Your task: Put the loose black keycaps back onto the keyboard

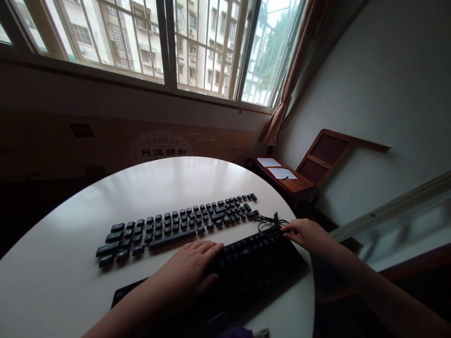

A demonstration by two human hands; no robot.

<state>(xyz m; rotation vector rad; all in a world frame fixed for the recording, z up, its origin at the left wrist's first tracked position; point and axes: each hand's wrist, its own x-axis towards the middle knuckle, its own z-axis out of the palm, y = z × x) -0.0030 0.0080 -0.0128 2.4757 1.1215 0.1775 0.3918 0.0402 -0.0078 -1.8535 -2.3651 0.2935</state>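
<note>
A black keyboard (260, 267) lies at an angle along the table's near right side. Its top rows still carry keycaps, while much of the lower part looks bare and dark. My left hand (190, 263) lies flat over the keyboard's middle, fingers stretched out and holding nothing. At the far right end, my right hand (305, 234) has thumb and fingertips pressed together at the top corner; whatever is between them is too small to make out. Beyond the keyboard, loose black keycaps (172, 228) are laid out in rows. A coiled black cable (269, 219) sits by the right hand.
All this is on a round white table (52, 244). A purple object (237, 332) shows at the bottom edge, partly cut off. Past the table's right edge stands a wooden chair (299, 183) with papers (282, 173) and a pen on it. A barred window (169, 47) is behind.
</note>
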